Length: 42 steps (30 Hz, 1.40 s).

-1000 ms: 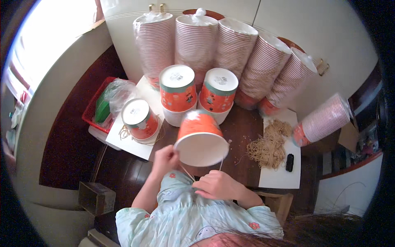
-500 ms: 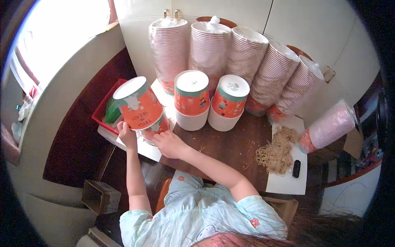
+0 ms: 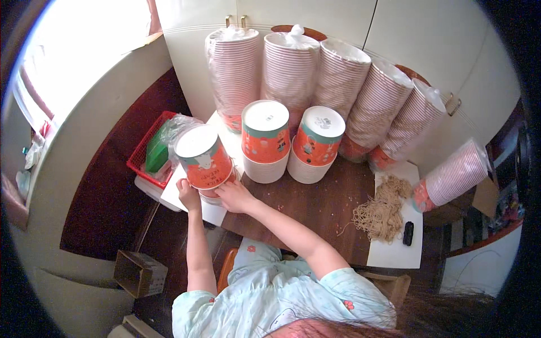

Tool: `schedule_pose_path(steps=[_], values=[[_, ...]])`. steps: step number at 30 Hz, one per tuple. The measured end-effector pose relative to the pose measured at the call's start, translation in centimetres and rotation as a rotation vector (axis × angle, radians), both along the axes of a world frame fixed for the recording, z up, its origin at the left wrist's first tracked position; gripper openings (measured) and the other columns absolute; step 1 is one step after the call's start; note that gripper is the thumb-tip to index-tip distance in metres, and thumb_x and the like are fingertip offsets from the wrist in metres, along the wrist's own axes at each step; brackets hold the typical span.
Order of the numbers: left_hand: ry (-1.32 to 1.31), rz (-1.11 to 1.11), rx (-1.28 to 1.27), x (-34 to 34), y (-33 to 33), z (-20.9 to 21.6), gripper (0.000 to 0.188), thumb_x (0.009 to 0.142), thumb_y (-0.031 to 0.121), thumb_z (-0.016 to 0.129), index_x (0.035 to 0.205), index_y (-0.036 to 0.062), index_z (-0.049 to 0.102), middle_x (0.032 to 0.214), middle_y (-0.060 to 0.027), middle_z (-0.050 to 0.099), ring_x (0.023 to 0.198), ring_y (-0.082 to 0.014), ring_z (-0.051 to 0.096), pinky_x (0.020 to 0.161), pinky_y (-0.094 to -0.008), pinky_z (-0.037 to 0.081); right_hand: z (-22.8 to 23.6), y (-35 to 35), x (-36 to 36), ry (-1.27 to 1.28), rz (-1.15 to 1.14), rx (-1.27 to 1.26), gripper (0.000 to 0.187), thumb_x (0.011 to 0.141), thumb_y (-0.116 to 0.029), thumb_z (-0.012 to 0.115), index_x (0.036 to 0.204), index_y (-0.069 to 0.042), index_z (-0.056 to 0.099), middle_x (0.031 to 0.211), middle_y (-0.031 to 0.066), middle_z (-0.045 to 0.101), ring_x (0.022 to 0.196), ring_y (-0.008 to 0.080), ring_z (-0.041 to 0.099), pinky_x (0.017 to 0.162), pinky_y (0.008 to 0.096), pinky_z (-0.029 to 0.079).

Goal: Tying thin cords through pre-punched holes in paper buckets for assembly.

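Observation:
An upside-down orange paper bucket with a green band and white base stands at the left of the table, over another paper bucket mostly hidden under it. At its lower rim, my left hand is closed on the near left side. My right hand has its fingers bent against the rim's right side, with the fingertips partly hidden. Just right of these stand two upside-down bucket stacks, a middle one and a right one, each with white rims showing below the orange print.
Tall plastic-wrapped bucket stacks line the back by the cabinet. One wrapped stack leans at the right. Tan string and a black object lie on white board. A red basket holds something green and clear plastic.
The upper bucket has come down and slightly right over the bucket beneath, and tilts less. Both my hands have shifted right with it. Clear plastic now shows above the red basket.

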<state>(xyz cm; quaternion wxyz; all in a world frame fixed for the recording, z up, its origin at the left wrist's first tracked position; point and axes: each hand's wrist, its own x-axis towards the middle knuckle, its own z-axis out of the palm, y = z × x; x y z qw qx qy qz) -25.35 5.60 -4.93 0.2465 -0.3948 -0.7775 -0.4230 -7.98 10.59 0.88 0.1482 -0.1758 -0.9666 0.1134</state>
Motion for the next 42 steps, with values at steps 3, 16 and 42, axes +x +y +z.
schedule_pose_path(steps=[3, 16, 42], values=[[-0.040, -0.009, -0.047, 0.2, -0.5, -1.3, 0.013, 0.075, 0.011, 0.056, 0.078, 0.0053, 0.045, 0.087, -0.0107, 0.051, 0.070, -0.0315, 0.055, 0.058, -0.0393, 0.046, -1.1, 0.1, 0.2, -0.069, 0.018, -0.028, 0.035, 0.068, -0.015, 0.057, 0.102, -0.005, 0.051, 0.102, 0.0124, 0.052, 0.097, 0.0281, 0.050, 0.082, 0.0439, 0.040], [-0.242, -0.136, -0.137, 0.8, -2.5, -1.8, 0.029, 0.077, 0.008, 0.055, 0.105, 0.0031, 0.047, 0.105, -0.0177, 0.047, 0.094, -0.0346, 0.051, 0.076, -0.0395, 0.045, -3.3, -1.3, 0.9, -0.124, 0.043, -0.173, 0.034, 0.069, -0.009, 0.050, 0.102, -0.005, 0.053, 0.102, 0.0135, 0.054, 0.097, 0.0272, 0.052, 0.083, 0.0412, 0.039], [-0.021, -0.436, -0.143, 4.0, -1.1, 6.9, 0.019, 0.068, 0.004, 0.066, 0.082, 0.0046, 0.053, 0.111, -0.0192, 0.045, 0.119, -0.0448, 0.029, 0.091, -0.0454, 0.035, -5.6, -1.7, 0.5, -0.295, -0.100, -0.071, 0.045, 0.069, -0.015, 0.052, 0.113, -0.005, 0.046, 0.101, 0.0111, 0.057, 0.099, 0.0253, 0.052, 0.086, 0.0445, 0.032]])
